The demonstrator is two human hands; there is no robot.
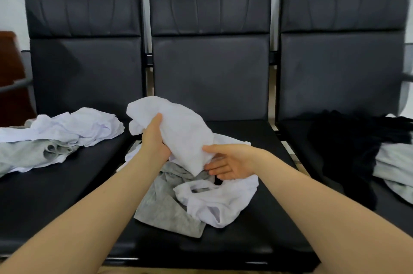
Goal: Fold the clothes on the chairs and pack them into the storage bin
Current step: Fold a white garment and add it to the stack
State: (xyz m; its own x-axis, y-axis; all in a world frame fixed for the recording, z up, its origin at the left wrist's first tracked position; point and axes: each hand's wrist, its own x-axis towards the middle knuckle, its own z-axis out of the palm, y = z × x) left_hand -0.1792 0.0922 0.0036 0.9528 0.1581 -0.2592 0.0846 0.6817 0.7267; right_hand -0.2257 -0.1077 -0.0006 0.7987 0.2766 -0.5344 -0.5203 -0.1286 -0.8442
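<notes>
White garment [181, 132], crumpled, is lifted above the middle chair seat [263, 139]. Left hand [154, 137] grips its upper part with curled fingers. Right hand [225, 163] pinches its lower end, thumb on top, fingers loosely extended beneath.

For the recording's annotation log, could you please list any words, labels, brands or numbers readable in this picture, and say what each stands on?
None can be read: no print or tag shows on the white garment in the left hand and right hand, the other clothes, or the black chairs.
</notes>
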